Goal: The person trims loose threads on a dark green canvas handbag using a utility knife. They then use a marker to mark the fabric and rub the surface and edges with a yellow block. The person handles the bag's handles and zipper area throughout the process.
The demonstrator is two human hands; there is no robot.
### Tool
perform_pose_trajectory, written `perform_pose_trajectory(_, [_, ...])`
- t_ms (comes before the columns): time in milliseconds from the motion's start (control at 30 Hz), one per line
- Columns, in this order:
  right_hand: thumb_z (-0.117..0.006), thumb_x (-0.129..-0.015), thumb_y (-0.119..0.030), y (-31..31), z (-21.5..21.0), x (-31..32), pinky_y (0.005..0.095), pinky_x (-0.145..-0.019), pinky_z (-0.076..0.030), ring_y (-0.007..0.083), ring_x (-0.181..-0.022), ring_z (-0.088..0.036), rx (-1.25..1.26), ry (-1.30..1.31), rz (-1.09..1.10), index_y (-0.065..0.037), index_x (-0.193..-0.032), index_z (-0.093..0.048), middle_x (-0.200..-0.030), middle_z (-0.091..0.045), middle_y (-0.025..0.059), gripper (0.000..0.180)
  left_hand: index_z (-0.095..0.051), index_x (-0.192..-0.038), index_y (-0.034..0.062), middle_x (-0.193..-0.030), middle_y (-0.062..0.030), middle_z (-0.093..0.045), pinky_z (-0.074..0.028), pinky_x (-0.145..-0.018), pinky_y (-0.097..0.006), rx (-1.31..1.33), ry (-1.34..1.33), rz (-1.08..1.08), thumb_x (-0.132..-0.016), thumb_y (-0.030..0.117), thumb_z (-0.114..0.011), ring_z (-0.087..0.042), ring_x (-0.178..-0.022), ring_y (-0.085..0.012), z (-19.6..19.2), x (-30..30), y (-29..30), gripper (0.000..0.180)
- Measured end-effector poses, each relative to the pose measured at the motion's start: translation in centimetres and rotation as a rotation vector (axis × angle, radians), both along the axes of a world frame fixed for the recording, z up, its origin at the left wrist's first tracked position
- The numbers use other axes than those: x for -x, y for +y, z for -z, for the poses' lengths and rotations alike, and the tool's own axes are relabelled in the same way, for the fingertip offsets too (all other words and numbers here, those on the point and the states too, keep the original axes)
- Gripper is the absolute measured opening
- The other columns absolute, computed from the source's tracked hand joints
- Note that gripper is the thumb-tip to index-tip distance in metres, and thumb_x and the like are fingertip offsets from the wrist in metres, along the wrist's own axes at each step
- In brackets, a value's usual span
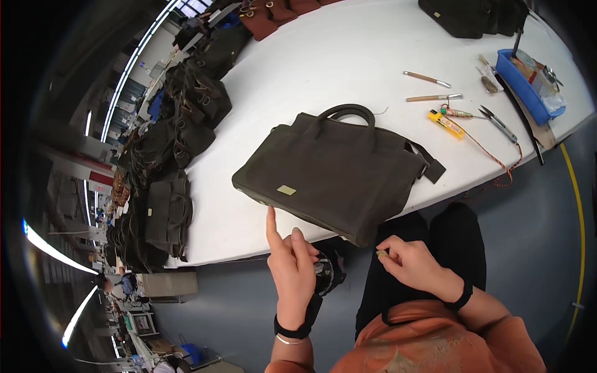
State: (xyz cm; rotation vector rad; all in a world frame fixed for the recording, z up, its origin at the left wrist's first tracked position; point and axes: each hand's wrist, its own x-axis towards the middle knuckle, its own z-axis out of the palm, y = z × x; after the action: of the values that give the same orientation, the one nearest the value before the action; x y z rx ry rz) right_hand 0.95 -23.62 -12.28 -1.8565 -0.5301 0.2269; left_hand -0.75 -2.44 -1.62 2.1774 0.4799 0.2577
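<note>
A dark olive handbag [329, 165] lies on its side on the white table, two rolled handles pointing away from me. A small yellowish label [286, 190] sits near its lower left edge. My left hand [291, 267] is just below that edge, holding nothing; its index finger is stretched out, with the tip at or very near the bag's bottom, and the thumb stands apart. My right hand [413, 264] is over my lap, below the bag's lower right corner. Its thumb and finger pinch a tiny yellowish-green piece [382, 253], too small to name.
Right of the bag lie two wooden-handled tools [429, 97], a yellow cutter [446, 124], thread snips [499, 124] and an orange cord. A blue tray [528, 87] of tools stands by the right edge. Dark bags [168, 133] are piled left; others [472, 15] lie at the back.
</note>
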Motion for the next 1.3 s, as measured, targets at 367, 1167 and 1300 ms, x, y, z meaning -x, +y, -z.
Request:
perform_pose_trajectory(367, [-0.066,-0.092,-0.008,-0.9,-1.6,-0.9,0.0295,-0.049,-0.042,0.0149,-0.050,-0.058,-0.159,0.190,-0.046,0.001,-0.103,-0.060,-0.059,-0.059,0.0052,0.015,-0.046,-0.134,0.0016,-0.089,-0.0130,-0.068,-0.051,-0.060,-0.027,-0.142,-0.155,0.502,-0.096,0.008,-0.060,-0.060,-0.060,-0.0143,-0.2,-4.2,-2.6,0.041])
perform_pose_trajectory(1167, [-0.064,-0.090,0.000,2.1,-6.0,-3.6,0.0264,-0.046,-0.042,0.0094,-0.047,-0.054,-0.308,-0.026,0.417,0.001,-0.102,-0.056,-0.057,-0.054,0.0044,0.014,-0.044,-0.136,-0.0036,-0.126,-0.0137,-0.057,-0.048,-0.090,-0.026,0.414,-0.389,0.367,-0.099,0.000,-0.051,-0.059,-0.105,-0.0129,6.8,-6.6,-5.9,0.038])
perform_pose_trajectory(1300, [-0.065,-0.090,-0.001,2.0,-6.2,-4.4,0.0256,-0.047,-0.042,0.0098,-0.047,-0.055,-0.305,-0.003,0.423,0.000,-0.102,-0.058,-0.058,-0.056,0.0051,0.014,-0.043,-0.136,-0.0043,-0.123,-0.0129,-0.059,-0.049,-0.089,-0.026,0.413,-0.408,0.387,-0.100,0.000,-0.049,-0.060,-0.103,-0.0125,6.2,-6.8,-6.3,0.037])
